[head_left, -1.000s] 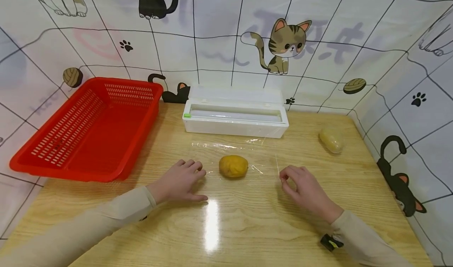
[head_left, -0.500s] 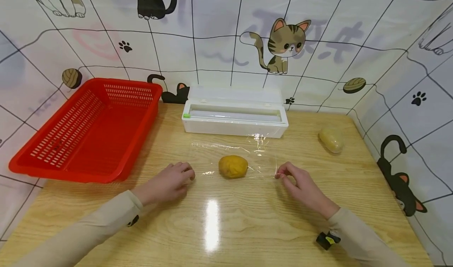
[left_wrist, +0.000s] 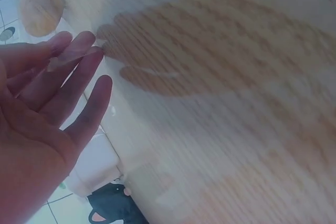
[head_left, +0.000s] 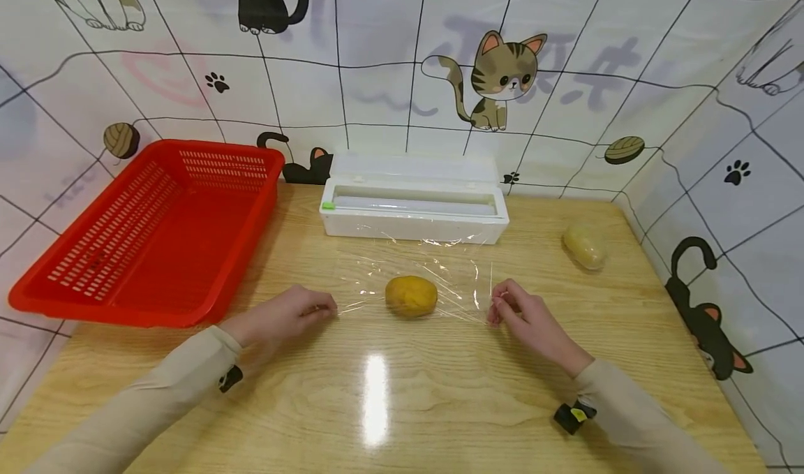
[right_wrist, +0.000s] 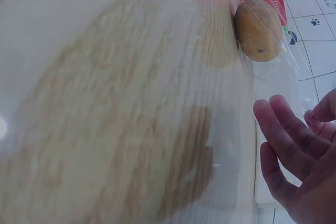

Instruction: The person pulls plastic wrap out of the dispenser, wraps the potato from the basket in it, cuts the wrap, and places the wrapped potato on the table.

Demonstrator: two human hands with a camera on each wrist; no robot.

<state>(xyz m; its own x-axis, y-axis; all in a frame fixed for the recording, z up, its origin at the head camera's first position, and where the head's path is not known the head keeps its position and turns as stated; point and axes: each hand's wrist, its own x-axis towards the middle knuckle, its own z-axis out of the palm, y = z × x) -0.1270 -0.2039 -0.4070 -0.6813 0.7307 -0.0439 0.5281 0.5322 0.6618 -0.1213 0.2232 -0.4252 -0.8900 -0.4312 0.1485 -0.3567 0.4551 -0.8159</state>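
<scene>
A yellow fruit that looks like a mango (head_left: 411, 296) sits mid-table amid a clear sheet of cling film (head_left: 461, 271). The film reaches back to a white cling film dispenser (head_left: 414, 226) with its lid up. At the sheet's near left corner, my left hand (head_left: 285, 313) pinches the film between thumb and fingers; the left wrist view shows the other fingers fairly straight. My right hand (head_left: 534, 324) pinches the near right corner between thumb and forefinger. Whether film passes over or under the fruit, I cannot tell.
A red perforated basket (head_left: 213, 250) stands at the back left. Toward the back right lies a pale yellow film-wrapped fruit (head_left: 584, 246). A green slider (head_left: 328, 206) sits at the dispenser's left end. Behind the wooden table (head_left: 433, 404) rises a cat-patterned wall covering (head_left: 377, 76).
My left hand has drawn back left and now pinches the film's corner. My right hand keeps its pinch and has shifted slightly left. The film shows more glints and looks tauter.
</scene>
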